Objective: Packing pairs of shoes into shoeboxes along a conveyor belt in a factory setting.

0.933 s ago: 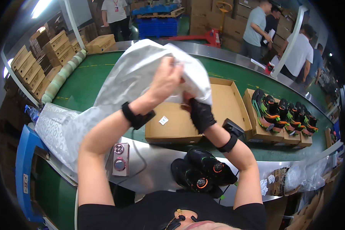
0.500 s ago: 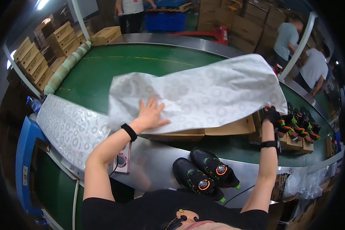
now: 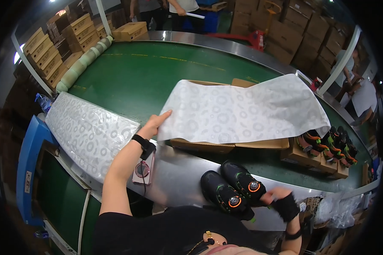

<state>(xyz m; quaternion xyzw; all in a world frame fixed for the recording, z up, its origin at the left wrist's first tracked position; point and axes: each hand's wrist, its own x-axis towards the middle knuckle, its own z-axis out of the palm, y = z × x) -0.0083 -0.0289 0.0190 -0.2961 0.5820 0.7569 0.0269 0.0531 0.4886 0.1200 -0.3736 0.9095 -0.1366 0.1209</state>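
A patterned sheet of white wrapping paper [image 3: 238, 112] lies across an open cardboard shoebox [image 3: 204, 146], covering most of it. My left hand [image 3: 156, 122] pinches the sheet's left edge; some fingers are hidden by the paper. My right hand [image 3: 281, 203], in a black fingerless glove, is beside the heels of a pair of black shoes [image 3: 233, 187] with orange-ringed dials. Motion smears its fingers, so whether they touch a shoe is unclear. The pair rests on the metal ledge [image 3: 174, 178] in front of me.
A stack of similar paper [image 3: 91, 131] lies at left, beside a small pink-framed device [image 3: 143, 171]. More shoes [image 3: 327, 146] stand on boxes at right, along the green conveyor belt [image 3: 127, 80]. Stacked shoeboxes [image 3: 42, 53] are at far left. Several people stand beyond the belt.
My left hand has gone from lying flat on the paper to its left edge. My right hand has let go of the right corner and come down to the shoes. The sheet lies flatter.
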